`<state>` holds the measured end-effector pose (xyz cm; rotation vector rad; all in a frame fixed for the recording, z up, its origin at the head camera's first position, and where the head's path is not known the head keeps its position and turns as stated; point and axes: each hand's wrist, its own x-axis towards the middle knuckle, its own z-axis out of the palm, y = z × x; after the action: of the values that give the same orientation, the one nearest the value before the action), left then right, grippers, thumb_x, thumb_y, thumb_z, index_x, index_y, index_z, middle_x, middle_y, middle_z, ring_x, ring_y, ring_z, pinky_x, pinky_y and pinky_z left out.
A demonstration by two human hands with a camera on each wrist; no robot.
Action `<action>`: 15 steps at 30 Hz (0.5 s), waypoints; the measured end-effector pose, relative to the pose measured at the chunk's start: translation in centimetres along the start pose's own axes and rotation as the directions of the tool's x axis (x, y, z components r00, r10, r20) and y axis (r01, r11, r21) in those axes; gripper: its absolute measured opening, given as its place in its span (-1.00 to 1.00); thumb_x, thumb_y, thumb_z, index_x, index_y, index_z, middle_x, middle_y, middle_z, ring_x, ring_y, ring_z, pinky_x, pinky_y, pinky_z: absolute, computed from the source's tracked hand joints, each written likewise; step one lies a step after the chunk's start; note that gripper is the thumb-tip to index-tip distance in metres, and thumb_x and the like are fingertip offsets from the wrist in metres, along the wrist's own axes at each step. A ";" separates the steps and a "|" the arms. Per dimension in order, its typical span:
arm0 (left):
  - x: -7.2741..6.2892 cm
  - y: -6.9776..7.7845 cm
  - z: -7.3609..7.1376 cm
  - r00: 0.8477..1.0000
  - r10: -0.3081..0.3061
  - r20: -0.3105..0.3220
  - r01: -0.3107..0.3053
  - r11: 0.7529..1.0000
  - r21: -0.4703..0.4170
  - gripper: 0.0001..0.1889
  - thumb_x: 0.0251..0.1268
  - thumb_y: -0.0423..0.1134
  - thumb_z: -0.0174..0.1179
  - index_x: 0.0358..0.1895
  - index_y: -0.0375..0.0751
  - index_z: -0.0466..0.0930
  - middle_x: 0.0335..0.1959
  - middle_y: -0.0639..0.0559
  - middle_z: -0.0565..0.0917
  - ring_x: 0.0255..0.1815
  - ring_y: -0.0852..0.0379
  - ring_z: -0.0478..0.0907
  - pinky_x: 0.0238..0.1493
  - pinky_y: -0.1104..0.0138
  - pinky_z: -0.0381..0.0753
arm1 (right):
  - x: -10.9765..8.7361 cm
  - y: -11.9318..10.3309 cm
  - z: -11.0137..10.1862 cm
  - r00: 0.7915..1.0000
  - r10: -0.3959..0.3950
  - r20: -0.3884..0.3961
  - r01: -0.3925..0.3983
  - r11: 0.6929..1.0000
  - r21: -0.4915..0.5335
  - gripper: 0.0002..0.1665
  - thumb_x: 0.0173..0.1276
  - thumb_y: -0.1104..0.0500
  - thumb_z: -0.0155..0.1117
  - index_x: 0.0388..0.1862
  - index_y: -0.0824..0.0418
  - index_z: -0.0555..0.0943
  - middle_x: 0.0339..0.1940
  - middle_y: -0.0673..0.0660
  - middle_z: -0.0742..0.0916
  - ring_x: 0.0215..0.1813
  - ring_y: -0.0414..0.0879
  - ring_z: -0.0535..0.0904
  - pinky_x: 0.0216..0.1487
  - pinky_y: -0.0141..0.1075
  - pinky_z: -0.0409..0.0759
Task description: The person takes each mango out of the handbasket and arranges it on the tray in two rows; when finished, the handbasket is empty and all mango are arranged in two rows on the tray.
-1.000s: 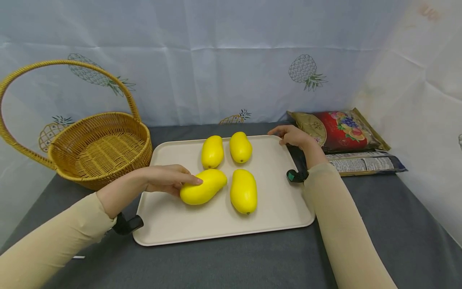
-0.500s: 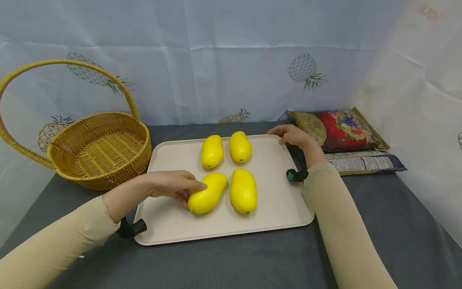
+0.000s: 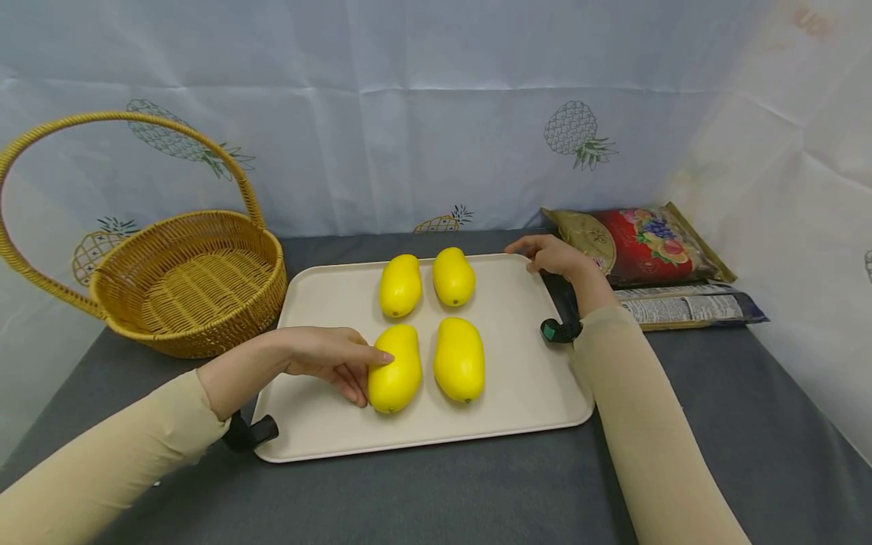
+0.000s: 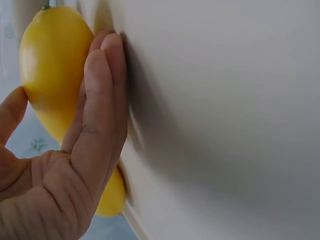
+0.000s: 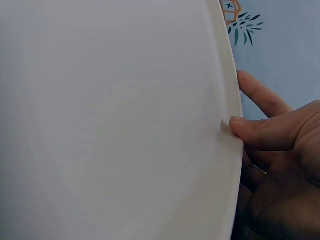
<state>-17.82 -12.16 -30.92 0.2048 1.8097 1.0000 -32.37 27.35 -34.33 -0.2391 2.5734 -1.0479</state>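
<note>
In the head view, my left hand (image 3: 334, 362) is at the left side of the near-left yellow mango (image 3: 397, 371). The thumb rests on the mango, and the fingers lie fairly straight beside it, as the left wrist view also shows. The mango lies on a beige tray (image 3: 518, 378). Beside it is another mango (image 3: 459, 359); behind them are a far-left mango (image 3: 400, 286) and a far-right mango (image 3: 453, 278). My right hand (image 3: 555, 256) holds the tray's far right corner, thumb over the rim; its other fingers are partly hidden behind the edge.
A wicker basket (image 3: 272, 295) with a tall handle stands to the left, nothing visible inside. At the right, a red and gold food packet (image 3: 640, 246) lies over a flatter printed packet (image 3: 688, 306). A pale cloth backdrop (image 3: 409, 136) rises behind the dark tabletop (image 3: 422, 499).
The near-left mango has turned from slanted to nearly lengthwise and shifted slightly toward me. My left hand moved right and nearer with it, its fingers now straighter. My right hand stays at the corner.
</note>
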 end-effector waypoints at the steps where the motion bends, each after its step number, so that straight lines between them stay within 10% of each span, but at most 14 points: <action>1: 0.0 0.0 0.0 1.000 0.000 0.003 0.000 1.000 -0.002 -0.57 0.47 0.01 0.05 -0.07 -0.37 0.60 -0.38 -0.08 0.75 -0.34 0.16 0.72 -0.13 0.37 0.75 | 0.0 0.0 0.0 1.000 0.002 0.000 -0.002 1.000 0.003 -0.34 0.34 0.49 0.00 0.40 0.13 0.44 0.17 0.36 0.52 -0.01 0.12 0.51 -0.06 -0.28 0.57; 15: -0.7 -0.1 -0.2 0.999 0.005 -0.039 -0.002 0.996 0.089 -0.51 0.46 0.11 0.04 -0.07 -0.33 0.59 -0.35 -0.09 0.74 -0.34 0.17 0.69 -0.08 0.33 0.74 | -0.3 -0.1 0.0 1.000 0.014 0.009 -0.014 1.000 0.013 -0.36 0.35 0.47 0.00 0.40 0.14 0.43 0.21 0.35 0.52 0.02 0.12 0.51 -0.02 -0.27 0.58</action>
<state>-17.64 -12.72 -30.50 0.2445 1.8922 0.9329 -32.04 27.37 -34.24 -0.2218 2.5563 -1.0558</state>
